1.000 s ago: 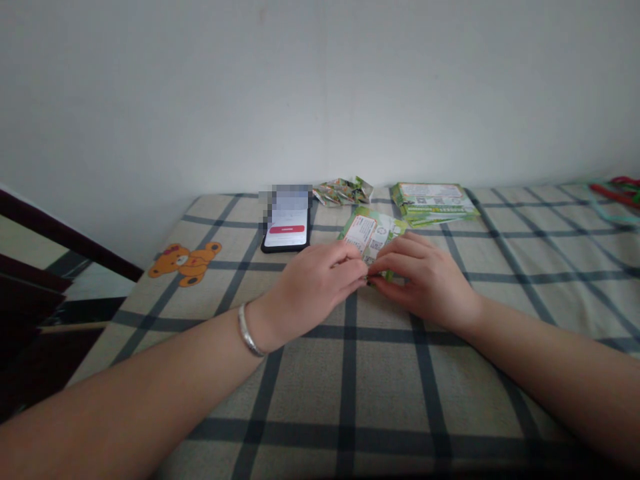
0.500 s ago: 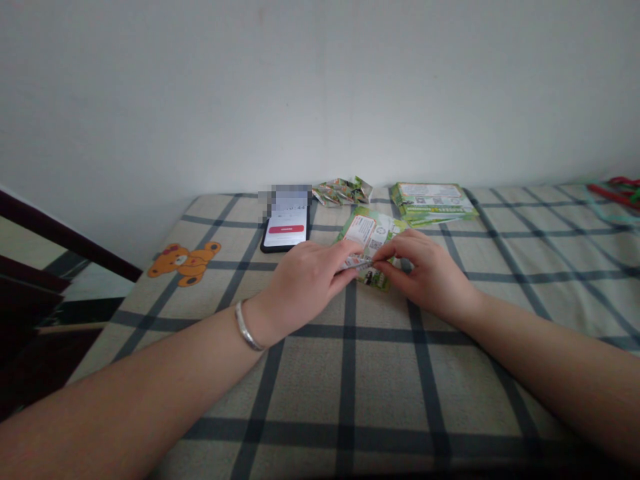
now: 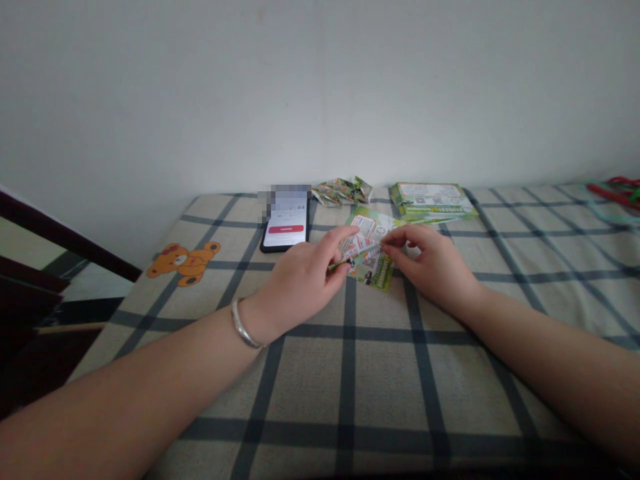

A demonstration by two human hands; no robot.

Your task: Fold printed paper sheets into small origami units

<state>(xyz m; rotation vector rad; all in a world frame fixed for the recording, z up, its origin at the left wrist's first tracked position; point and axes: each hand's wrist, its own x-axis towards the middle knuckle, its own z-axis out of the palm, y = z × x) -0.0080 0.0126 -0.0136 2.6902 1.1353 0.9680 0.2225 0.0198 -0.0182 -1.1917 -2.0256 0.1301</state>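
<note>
A folded printed leaflet (image 3: pixel 363 246), white, green and orange, is held between my hands in the middle of the tabletop. My left hand (image 3: pixel 305 277), with a silver bangle at the wrist, holds its left end between thumb and fingers. At the right end, my right hand (image 3: pixel 430 257) pinches the paper between thumb and forefinger. Beneath it lies a flat green leaflet (image 3: pixel 377 279) with print on it, partly covered by the folded one and my fingers.
A phone (image 3: pixel 285 237) with a lit screen lies behind my left hand. Folded green paper pieces (image 3: pixel 345 192) sit beside it against the wall. A stack of green leaflets (image 3: pixel 435 200) is at back right. Red and teal items (image 3: pixel 620 193) lie far right on the checked cloth (image 3: pixel 310 380).
My left thumb and forefinger have spread a little, and my right hand has shifted slightly right along the folded leaflet. More of its printed face shows now.
</note>
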